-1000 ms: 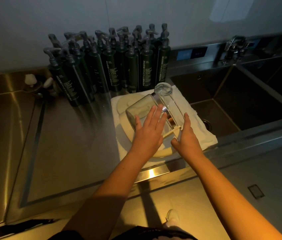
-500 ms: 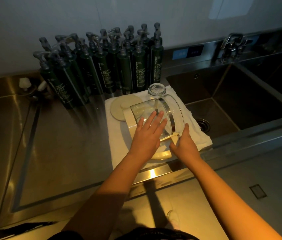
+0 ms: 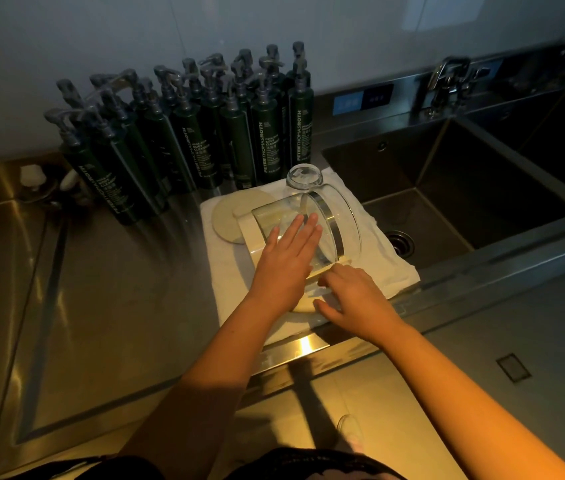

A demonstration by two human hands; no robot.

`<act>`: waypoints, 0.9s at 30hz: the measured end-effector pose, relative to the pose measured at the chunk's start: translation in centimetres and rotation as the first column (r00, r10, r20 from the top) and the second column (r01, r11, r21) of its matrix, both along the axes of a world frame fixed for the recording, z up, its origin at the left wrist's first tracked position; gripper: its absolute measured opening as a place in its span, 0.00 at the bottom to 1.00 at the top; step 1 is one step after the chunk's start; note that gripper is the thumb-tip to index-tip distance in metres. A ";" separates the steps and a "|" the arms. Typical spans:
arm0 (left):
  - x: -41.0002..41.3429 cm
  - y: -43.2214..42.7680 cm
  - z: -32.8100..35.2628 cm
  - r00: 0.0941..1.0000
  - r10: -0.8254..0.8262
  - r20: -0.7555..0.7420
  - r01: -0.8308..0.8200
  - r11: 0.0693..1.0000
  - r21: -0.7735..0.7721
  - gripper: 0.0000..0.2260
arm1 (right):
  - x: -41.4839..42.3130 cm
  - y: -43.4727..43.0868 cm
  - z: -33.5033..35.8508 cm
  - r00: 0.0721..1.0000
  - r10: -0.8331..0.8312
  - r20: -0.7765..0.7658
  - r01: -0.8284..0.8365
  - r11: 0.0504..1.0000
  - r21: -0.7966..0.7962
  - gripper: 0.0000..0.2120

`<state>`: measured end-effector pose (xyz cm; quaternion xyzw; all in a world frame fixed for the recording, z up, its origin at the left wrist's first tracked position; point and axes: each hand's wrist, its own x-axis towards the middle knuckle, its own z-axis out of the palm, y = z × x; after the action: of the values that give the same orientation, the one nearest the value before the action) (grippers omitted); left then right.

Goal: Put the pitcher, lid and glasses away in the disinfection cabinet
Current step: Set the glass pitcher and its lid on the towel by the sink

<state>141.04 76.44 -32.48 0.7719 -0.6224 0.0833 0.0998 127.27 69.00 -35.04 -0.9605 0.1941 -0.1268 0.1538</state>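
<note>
Noted steel counter (image 3: 101, 289) with sink (image 3: 447, 174) to right and dark pump bottles (image 3: 187, 140) at far wall. Found white cloth (image 3: 388, 268) beside sink bearing glass pitcher (image 3: 346, 230) tipped on its side, round lid (image 3: 225, 220) at left, upturned glass (image 3: 303, 176) just beyond. Recorded left hand (image 3: 284, 265) flat, fingers straight, on pitcher wall; right hand (image 3: 357, 299) curled round its cream handle (image 3: 303, 305).

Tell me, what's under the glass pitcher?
A white cloth lies under the pitcher, spread on the steel counter. The left hand covers part of it, so anything beneath there is hidden.
</note>
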 end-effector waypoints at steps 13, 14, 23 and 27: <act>1.1 1.6 0.3 0.975 -0.063 -0.211 0.049 0.996 -0.071 0.26 | 3.1 2.6 -0.3 0.950 0.077 -0.301 -0.125 0.981 -0.146 0.16; 1.2 2.1 0.4 0.976 -0.050 -0.211 0.036 0.997 -0.070 0.24 | 3.3 2.8 -0.2 0.954 0.052 -0.296 -0.102 0.982 -0.157 0.16; 2.7 5.4 0.1 0.966 0.142 -0.217 -0.143 0.990 0.008 0.28 | 5.3 2.3 0.2 0.959 -0.095 -0.269 0.030 0.971 -0.238 0.15; 2.7 6.1 0.1 0.947 0.204 -0.247 -0.202 0.979 0.032 0.32 | 4.9 2.0 0.3 0.992 -0.044 -0.122 0.004 0.950 -0.311 0.16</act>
<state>143.72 82.50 -32.38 0.8363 -0.5226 -0.0063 0.1653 132.21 70.96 -34.75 -0.9764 0.1930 -0.0959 -0.0132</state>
